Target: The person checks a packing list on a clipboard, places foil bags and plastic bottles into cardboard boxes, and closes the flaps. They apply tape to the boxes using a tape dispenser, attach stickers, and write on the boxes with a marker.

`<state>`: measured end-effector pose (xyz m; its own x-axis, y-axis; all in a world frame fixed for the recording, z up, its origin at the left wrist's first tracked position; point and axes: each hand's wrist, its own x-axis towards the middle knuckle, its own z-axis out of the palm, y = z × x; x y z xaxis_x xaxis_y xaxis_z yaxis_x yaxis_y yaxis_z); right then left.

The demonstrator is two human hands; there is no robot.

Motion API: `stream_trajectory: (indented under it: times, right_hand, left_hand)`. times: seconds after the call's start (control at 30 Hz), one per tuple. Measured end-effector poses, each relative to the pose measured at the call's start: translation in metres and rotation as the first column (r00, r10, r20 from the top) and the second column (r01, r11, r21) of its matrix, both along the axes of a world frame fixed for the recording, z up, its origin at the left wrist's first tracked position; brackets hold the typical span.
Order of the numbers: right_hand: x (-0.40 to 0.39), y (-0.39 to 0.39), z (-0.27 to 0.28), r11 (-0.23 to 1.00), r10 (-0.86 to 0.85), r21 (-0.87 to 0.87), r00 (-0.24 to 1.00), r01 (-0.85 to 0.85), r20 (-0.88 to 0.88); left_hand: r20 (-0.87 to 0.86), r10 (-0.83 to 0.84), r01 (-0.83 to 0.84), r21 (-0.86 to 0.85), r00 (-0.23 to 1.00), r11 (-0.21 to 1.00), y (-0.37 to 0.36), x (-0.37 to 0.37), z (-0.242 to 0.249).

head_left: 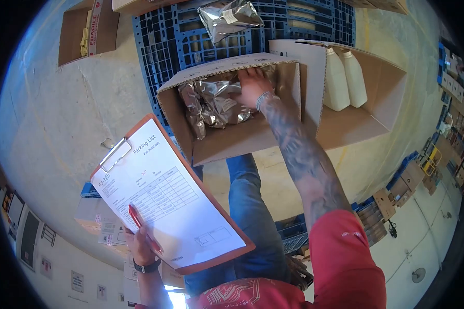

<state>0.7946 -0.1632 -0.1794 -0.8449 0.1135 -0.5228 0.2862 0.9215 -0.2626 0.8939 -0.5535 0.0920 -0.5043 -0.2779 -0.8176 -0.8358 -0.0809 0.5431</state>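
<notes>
My left hand (pixel 142 246) holds a brown clipboard (pixel 250 246) from below, with a red pen (pixel 137 219) against its sheet. Clipped to the board is a printed packing list (pixel 162 193) with a table on it. My right hand (pixel 253 86) is inside an open cardboard box (pixel 227 152), resting on silver foil bags (pixel 216 103). Its thumb is spread away from the fingers, and the fingertips are partly lost among the shiny bags. Another silver foil bag (pixel 229 20) lies on the blue pallet (pixel 191 44) beyond the box.
To the right stands an open cardboard box (pixel 366 123) with two whitish jugs (pixel 345 80). A box with red FRAGILE tape (pixel 94 28) sits at the upper left. Stacked cartons (pixel 105 221) stand behind the clipboard. More boxes on pallets line the right-hand wall.
</notes>
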Motion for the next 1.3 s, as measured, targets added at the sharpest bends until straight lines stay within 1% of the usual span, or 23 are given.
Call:
stream_trajectory:
  times: [0.07,0.17,0.2,0.27,0.3,0.33,0.4,0.47,0.53,0.57,0.63,0.67,0.77,0.87,0.9,0.97,1.03,1.07,1.13,1.17,1.23,1.27,1.3]
  right_hand:
    - [-0.017,0.003,-0.029,0.961,0.254,0.072,0.955,-0.267,0.152]
    - [-0.015,0.013,-0.069,0.949,0.311,0.021,0.947,-0.314,0.083]
    - [-0.014,0.016,-0.072,0.944,0.329,0.004,0.942,-0.33,0.058]
    - [0.0,0.021,-0.053,0.935,0.352,0.002,0.93,-0.354,0.107]
    - [0.021,0.02,-0.059,0.97,0.243,0.022,0.961,-0.242,-0.131]
    - [0.029,0.023,-0.051,0.969,0.249,0.034,0.959,-0.246,-0.136]
    - [0.035,0.028,-0.027,0.967,0.254,-0.068,0.954,-0.246,0.16]
    - [0.038,0.025,0.011,0.951,0.229,-0.234,0.97,-0.205,0.084]
    - [0.043,0.02,0.046,0.93,0.251,-0.3,0.963,-0.212,0.095]
    - [0.045,0.02,0.067,0.918,0.274,-0.301,0.962,-0.257,0.015]
    - [0.037,0.026,0.124,0.905,0.293,-0.276,0.945,-0.322,-0.143]
    - [0.023,0.034,0.157,0.905,0.291,-0.249,0.929,-0.344,-0.227]
    - [-0.019,0.06,0.236,0.92,0.299,-0.131,0.876,-0.37,-0.378]
    - [-0.068,0.068,0.288,0.951,0.232,-0.059,0.826,-0.303,-0.513]
    - [-0.087,0.069,0.291,0.939,0.269,-0.019,0.771,-0.342,-0.577]
    - [-0.122,0.063,0.283,0.927,0.292,-0.017,0.749,-0.375,-0.595]
    - [-0.157,0.052,0.25,0.918,0.339,0.01,0.774,-0.396,-0.534]
    - [-0.174,0.049,0.227,0.904,0.396,0.068,0.765,-0.422,-0.507]
    - [-0.205,0.048,0.202,0.901,0.344,-0.141,0.874,-0.41,-0.342]
    - [-0.219,0.051,0.172,0.893,0.346,-0.149,0.86,-0.424,-0.374]
    - [-0.228,0.054,0.109,0.884,0.344,-0.167,0.849,-0.437,-0.402]
    - [-0.229,0.055,0.086,0.933,0.312,-0.034,0.85,-0.359,-0.424]
    - [-0.228,0.049,0.084,0.959,0.282,0.099,0.848,-0.267,-0.449]
  left_hand:
    - [0.014,-0.009,0.009,-0.008,1.0,1.0,0.001,-0.002,0.003]
    - [-0.021,0.008,-0.008,-0.018,1.0,1.0,0.007,-0.006,0.003]
    - [-0.007,-0.02,0.02,-0.05,1.0,0.999,0.006,-0.007,0.002]
    - [0.033,-0.049,0.051,-0.09,0.998,0.995,0.0,-0.002,0.011]
    - [0.043,-0.031,0.033,-0.044,0.999,0.999,-0.004,0.0,0.008]
    - [0.041,-0.019,0.019,-0.012,0.999,1.0,-0.003,-0.001,0.008]
    - [0.022,-0.002,0.001,0.038,1.0,0.999,0.002,-0.004,0.007]
    - [0.0,0.0,0.0,0.055,1.0,0.999,0.006,-0.007,0.011]
    - [-0.042,-0.002,0.004,0.046,0.999,0.999,0.011,-0.01,0.011]
    - [-0.041,0.005,-0.003,0.043,0.999,0.999,0.009,-0.009,0.011]
    - [0.059,-0.021,0.019,0.042,0.998,0.999,0.003,-0.006,0.009]
    - [0.063,-0.018,0.015,0.049,0.998,0.999,0.005,-0.006,0.01]
    - [0.038,0.049,-0.05,0.009,0.998,0.999,0.003,0.0,0.007]
    - [0.013,0.042,-0.043,0.078,0.999,0.996,0.0,0.007,0.003]
    - [0.024,0.061,-0.062,0.049,0.998,0.997,0.002,0.008,0.002]
    - [0.04,0.078,-0.079,0.024,0.996,0.997,0.007,0.009,0.003]
    - [-0.019,0.077,-0.076,0.059,0.997,0.995,0.012,0.005,0.003]
    - [-0.021,0.077,-0.076,0.059,0.997,0.995,0.011,0.005,0.002]
    - [-0.018,0.058,-0.057,0.025,0.998,0.998,0.008,0.008,0.002]
    - [-0.02,0.06,-0.06,0.019,0.998,0.998,0.01,0.006,0.001]
    - [0.046,0.072,-0.07,-0.04,0.996,0.997,0.012,0.006,0.005]
    - [0.047,0.073,-0.07,-0.048,0.996,0.996,0.013,0.007,0.006]
    - [0.043,0.084,-0.082,-0.037,0.996,0.996,0.015,0.006,0.006]
